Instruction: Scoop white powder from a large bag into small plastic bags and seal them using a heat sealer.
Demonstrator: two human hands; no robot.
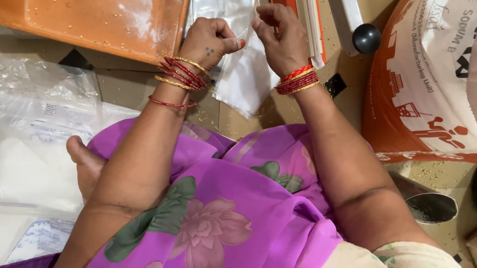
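Both the left hand (208,39) and the right hand (281,36) pinch the top edge of a small clear plastic pouch (242,75), held above the tan floor just beside a dusty orange plastic tray (90,9), with a large orange-and-white printed sack (420,91) to the right.

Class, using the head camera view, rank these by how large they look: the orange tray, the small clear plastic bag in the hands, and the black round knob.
1. Orange tray, though partly cropped.
2. Clear plastic bag.
3. Black round knob.

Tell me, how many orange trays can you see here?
1. The orange tray lies at top left, beyond the left hand; its edges run out of view, and others may be hidden.
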